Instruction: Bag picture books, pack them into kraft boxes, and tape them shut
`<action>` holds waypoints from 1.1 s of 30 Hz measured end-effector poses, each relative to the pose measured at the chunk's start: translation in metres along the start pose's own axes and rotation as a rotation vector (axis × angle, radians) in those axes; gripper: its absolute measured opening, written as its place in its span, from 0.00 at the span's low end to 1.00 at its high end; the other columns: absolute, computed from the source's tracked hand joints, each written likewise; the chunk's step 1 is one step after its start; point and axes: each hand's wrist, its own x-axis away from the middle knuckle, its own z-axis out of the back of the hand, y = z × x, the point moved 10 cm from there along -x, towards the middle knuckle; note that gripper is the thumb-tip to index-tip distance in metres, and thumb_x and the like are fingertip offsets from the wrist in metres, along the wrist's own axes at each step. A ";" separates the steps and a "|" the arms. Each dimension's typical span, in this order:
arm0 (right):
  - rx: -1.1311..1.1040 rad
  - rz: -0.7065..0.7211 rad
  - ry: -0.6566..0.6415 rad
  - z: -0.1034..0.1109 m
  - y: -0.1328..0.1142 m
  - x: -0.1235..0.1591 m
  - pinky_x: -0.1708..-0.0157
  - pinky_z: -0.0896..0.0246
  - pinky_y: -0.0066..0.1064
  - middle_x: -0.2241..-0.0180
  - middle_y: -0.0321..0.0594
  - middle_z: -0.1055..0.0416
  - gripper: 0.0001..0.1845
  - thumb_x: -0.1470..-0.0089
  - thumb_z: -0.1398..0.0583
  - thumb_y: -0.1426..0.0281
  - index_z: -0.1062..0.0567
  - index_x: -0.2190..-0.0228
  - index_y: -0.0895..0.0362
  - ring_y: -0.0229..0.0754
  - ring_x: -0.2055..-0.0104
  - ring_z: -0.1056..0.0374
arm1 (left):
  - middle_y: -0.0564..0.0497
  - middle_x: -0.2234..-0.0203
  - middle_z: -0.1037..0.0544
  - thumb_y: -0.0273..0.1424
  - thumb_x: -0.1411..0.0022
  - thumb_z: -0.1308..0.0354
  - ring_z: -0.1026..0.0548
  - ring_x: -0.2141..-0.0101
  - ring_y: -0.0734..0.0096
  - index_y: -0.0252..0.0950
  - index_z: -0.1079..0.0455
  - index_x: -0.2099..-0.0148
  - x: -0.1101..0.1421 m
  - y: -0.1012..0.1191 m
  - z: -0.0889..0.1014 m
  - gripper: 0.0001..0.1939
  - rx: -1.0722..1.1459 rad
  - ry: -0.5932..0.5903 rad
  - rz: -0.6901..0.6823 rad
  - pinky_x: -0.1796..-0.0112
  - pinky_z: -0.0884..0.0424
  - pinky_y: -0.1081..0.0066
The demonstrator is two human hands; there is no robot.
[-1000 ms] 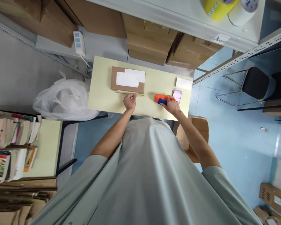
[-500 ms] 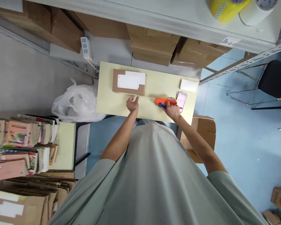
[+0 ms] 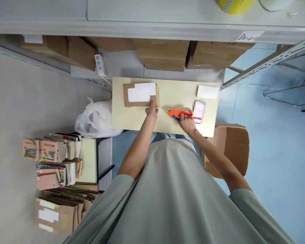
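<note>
A small brown cardboard box [image 3: 126,98] with white labels [image 3: 142,92] on top lies on the left part of the pale yellow table [image 3: 173,88]. My left hand [image 3: 151,111] is at its front right corner, one finger stretched over the top near the labels and the thumb apart. Further right, my right hand [image 3: 188,123] is closed round the handle of an orange and blue tape dispenser [image 3: 175,113], which lies low over the tabletop. Just beyond that hand is a phone [image 3: 198,111] with a lit screen, and a white stack of paper slips [image 3: 207,92] sits behind it.
A grey shelf [image 3: 152,27] with tape rolls spans the far side, with cardboard boxes [image 3: 165,54] beneath. A power strip [image 3: 100,65] and a white plastic bag [image 3: 95,118] are left. Books [image 3: 51,150] stand lower left; an open carton [image 3: 235,149] is right of my body.
My left hand has moved forward from the box's front edge onto its front right corner, extending a finger. My right hand still grips the tape dispenser. The view has shifted.
</note>
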 end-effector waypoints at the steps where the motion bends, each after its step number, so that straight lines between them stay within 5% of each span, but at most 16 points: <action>1: -0.001 0.008 0.002 0.000 0.000 0.000 0.43 0.33 0.47 0.52 0.69 0.18 0.30 0.19 0.54 0.58 0.36 0.36 0.73 0.62 0.47 0.20 | 0.39 0.47 0.18 0.52 0.25 0.37 0.18 0.44 0.56 0.39 0.25 0.44 -0.001 -0.002 0.004 0.22 0.032 0.051 0.043 0.47 0.16 0.53; 7: -0.013 0.084 -0.012 -0.004 -0.017 -0.001 0.44 0.32 0.46 0.52 0.67 0.18 0.29 0.18 0.56 0.58 0.37 0.37 0.72 0.60 0.48 0.20 | 0.43 0.48 0.15 0.43 0.37 0.24 0.19 0.42 0.58 0.39 0.23 0.52 0.015 0.011 0.020 0.19 -0.008 -0.011 -0.093 0.44 0.20 0.61; 13: -0.033 0.120 -0.079 -0.008 -0.031 -0.001 0.44 0.33 0.43 0.50 0.69 0.19 0.29 0.18 0.52 0.58 0.37 0.36 0.74 0.59 0.45 0.20 | 0.43 0.45 0.15 0.44 0.38 0.25 0.19 0.42 0.64 0.40 0.25 0.49 0.036 0.022 0.026 0.21 -0.074 -0.104 -0.246 0.42 0.22 0.64; 29: -0.005 0.176 -0.136 0.005 0.003 0.039 0.47 0.31 0.49 0.50 0.71 0.18 0.32 0.20 0.50 0.60 0.39 0.32 0.75 0.65 0.49 0.18 | 0.45 0.55 0.14 0.45 0.40 0.26 0.16 0.48 0.61 0.41 0.23 0.56 0.035 0.005 0.003 0.18 -0.167 -0.056 -0.193 0.47 0.20 0.60; 33: -0.023 0.081 -0.153 0.006 0.036 0.053 0.49 0.30 0.50 0.52 0.73 0.18 0.31 0.20 0.50 0.60 0.36 0.34 0.75 0.66 0.49 0.18 | 0.45 0.54 0.13 0.43 0.40 0.26 0.16 0.48 0.59 0.40 0.22 0.55 0.033 0.005 0.007 0.16 -0.194 0.016 -0.159 0.49 0.20 0.62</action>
